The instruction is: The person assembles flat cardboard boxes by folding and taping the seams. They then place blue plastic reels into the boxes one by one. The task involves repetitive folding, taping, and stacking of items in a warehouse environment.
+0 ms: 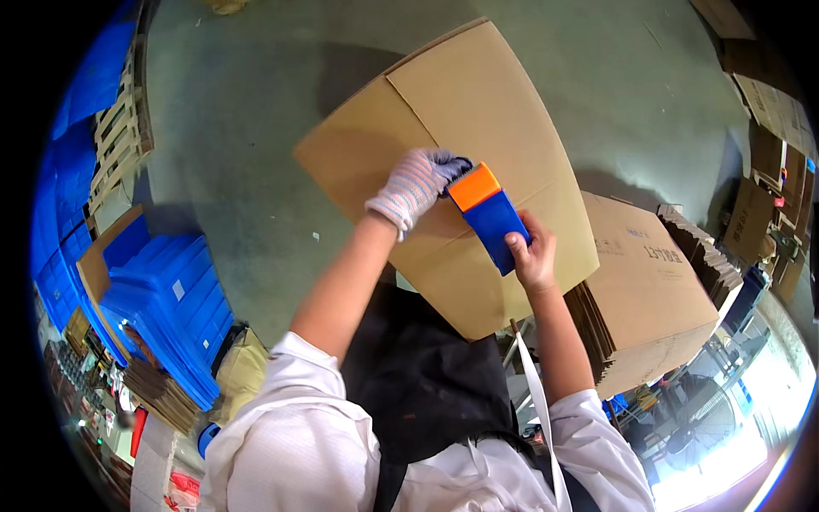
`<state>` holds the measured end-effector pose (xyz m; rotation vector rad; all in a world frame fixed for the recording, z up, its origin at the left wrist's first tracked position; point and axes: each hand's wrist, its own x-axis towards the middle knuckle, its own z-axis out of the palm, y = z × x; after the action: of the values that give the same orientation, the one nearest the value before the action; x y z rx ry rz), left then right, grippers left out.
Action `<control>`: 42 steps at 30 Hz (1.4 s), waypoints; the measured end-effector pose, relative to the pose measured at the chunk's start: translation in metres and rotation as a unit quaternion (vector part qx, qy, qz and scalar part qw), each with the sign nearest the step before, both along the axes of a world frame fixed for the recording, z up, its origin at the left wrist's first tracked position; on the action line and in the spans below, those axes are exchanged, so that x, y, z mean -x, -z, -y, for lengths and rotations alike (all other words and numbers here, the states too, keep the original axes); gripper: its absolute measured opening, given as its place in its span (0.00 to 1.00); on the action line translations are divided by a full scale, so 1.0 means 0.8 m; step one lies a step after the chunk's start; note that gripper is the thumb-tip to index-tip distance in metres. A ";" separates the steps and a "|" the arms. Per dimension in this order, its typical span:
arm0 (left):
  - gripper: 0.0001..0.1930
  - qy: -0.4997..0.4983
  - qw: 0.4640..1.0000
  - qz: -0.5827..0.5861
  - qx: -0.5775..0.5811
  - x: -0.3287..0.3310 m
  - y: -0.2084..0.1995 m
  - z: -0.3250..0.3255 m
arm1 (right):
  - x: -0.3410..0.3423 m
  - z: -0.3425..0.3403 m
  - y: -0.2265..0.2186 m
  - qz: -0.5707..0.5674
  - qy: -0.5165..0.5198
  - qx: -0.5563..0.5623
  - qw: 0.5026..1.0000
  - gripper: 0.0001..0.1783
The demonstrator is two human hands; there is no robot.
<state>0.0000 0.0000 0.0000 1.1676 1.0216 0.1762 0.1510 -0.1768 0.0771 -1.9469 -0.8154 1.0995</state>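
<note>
Block (493, 225) axis: slants to carton's (503, 141) near edge
Right hand (537, 256): fingers grip blue end
Left hand (414, 186): at orange end, grip unclear

Floor (256, 94): grey-green, smooth, shadowed in places, small pale scraps (316, 236) present. Left side: wooden pallet (119, 141) near stacked blue bins (171, 286). Right edge: cardboard (751, 218) along the side. Lighting: strong white glare (725, 465) at lower right.

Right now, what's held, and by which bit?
The right hand holds the tape dispenser by its blue end; whether the left hand grips it is unclear.
</note>
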 end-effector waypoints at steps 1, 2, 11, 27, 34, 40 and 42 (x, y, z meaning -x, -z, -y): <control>0.13 0.052 0.997 -0.050 -0.025 -0.002 -0.027 -0.021 | -0.002 -0.007 -0.013 0.014 -0.021 0.011 1.000 0.33; 0.13 0.057 0.991 -0.114 0.026 -0.008 -0.071 -0.055 | -0.003 -0.009 -0.022 0.026 -0.043 0.022 0.998 0.33; 0.15 0.034 0.923 -0.293 -0.247 0.034 0.027 -0.294 | 0.016 -0.080 -0.017 0.036 -0.009 0.100 0.994 0.27; 0.27 0.235 0.785 -0.302 -0.487 -0.028 -0.001 -0.165 | 0.005 -0.083 -0.025 -0.085 0.012 0.146 0.986 0.31; 0.31 0.183 0.656 -0.224 -0.697 -0.029 -0.002 -0.151 | -0.040 0.074 -0.064 -0.014 -0.073 0.276 0.958 0.33; 0.33 0.427 0.616 -0.214 -0.627 -0.057 0.000 -0.003 | -0.041 0.353 -0.100 0.062 -0.038 0.475 0.877 0.33; 0.33 0.485 0.626 -0.157 -0.590 -0.077 -0.005 0.074 | -0.024 0.410 -0.103 0.058 -0.003 0.488 0.871 0.34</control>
<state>0.0613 -0.0588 0.0036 2.9085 0.2885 -0.3134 0.1701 -0.5046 0.1595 -2.8445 -0.3002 1.5961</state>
